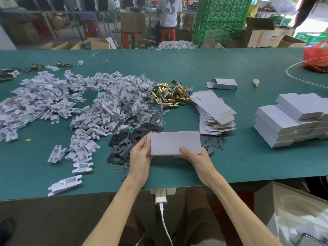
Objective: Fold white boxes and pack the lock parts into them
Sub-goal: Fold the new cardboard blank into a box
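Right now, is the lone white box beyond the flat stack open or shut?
Open: the lone white box has one end flap sticking out, untucked. Contents cannot be told.

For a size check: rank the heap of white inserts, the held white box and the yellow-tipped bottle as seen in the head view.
1. heap of white inserts
2. white box, nearest the camera
3. yellow-tipped bottle, farther off, clearly smallest

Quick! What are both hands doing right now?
Left hand: grips the left end of the white box.
Right hand: grips the same box's near right edge, thumb on top.
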Action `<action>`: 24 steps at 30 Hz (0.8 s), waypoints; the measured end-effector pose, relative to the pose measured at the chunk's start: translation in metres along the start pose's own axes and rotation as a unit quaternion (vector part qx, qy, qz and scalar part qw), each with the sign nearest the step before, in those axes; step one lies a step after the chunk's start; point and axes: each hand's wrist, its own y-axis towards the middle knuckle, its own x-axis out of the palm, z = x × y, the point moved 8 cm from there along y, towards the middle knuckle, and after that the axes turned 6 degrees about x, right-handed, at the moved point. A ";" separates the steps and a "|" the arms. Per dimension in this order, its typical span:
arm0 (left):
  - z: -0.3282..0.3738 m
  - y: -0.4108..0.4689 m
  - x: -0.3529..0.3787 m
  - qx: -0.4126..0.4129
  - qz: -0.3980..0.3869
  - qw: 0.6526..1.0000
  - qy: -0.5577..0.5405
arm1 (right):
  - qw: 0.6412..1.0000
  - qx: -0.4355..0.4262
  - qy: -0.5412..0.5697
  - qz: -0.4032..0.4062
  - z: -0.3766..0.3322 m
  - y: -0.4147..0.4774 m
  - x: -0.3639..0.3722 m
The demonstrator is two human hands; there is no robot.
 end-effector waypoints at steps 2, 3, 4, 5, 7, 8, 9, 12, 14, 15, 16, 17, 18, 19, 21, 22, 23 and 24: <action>0.001 0.000 0.001 0.003 0.000 1.000 -0.001 | 1.000 0.003 0.008 -0.004 0.000 0.000 0.001; 0.001 -0.001 0.001 0.004 0.000 1.000 -0.002 | 1.000 0.004 0.010 -0.008 0.000 0.000 0.001; 0.001 0.000 0.002 0.006 0.000 1.000 -0.003 | 1.000 0.003 0.008 -0.012 0.000 0.000 0.001; 0.002 0.000 0.001 0.007 0.001 1.000 -0.004 | 1.000 0.003 0.005 -0.014 0.000 0.000 0.001; 0.002 0.001 0.001 0.009 0.003 1.000 -0.009 | 1.000 0.005 -0.003 -0.013 0.000 -0.002 0.001; 0.002 0.001 0.001 0.009 0.003 1.000 -0.012 | 1.000 0.006 -0.006 -0.011 0.000 -0.002 0.002; 0.003 0.001 0.001 0.009 0.003 1.000 -0.012 | 1.000 0.007 -0.010 -0.010 0.000 -0.003 0.002; 0.005 0.001 0.004 0.023 -0.025 0.999 0.005 | 1.000 0.002 -0.021 -0.002 -0.001 -0.005 0.004; 0.003 0.001 0.007 0.027 -0.047 0.998 0.029 | 1.000 -0.002 -0.029 0.007 -0.001 -0.005 0.003; 0.001 0.002 0.006 0.026 -0.049 0.998 0.041 | 0.999 -0.004 -0.033 0.010 -0.001 -0.005 0.003; -0.002 0.002 0.005 0.028 -0.050 0.997 0.055 | 0.999 -0.004 -0.034 0.012 -0.001 -0.005 0.003; -0.003 0.002 0.005 0.032 -0.053 0.996 0.069 | 0.999 -0.002 -0.032 0.013 -0.001 -0.005 0.002; -0.004 0.002 0.005 0.039 -0.057 0.994 0.082 | 1.000 0.001 -0.027 0.015 -0.001 -0.005 0.002; -0.003 0.002 0.005 0.044 -0.060 0.993 0.091 | 1.000 0.004 -0.021 0.015 -0.001 -0.005 0.002; -0.003 0.000 0.006 0.046 -0.060 0.992 0.103 | 1.000 0.007 -0.009 0.014 -0.001 -0.005 0.001; -0.003 0.000 0.007 0.046 -0.062 0.991 0.110 | 1.000 0.008 -0.007 0.015 -0.001 -0.005 0.001; -0.003 -0.001 0.008 0.047 -0.067 0.990 0.117 | 1.000 0.008 -0.009 0.016 -0.001 -0.005 0.001; -0.003 -0.001 0.008 0.046 -0.071 0.989 0.125 | 1.000 0.007 -0.016 0.018 -0.001 -0.005 0.001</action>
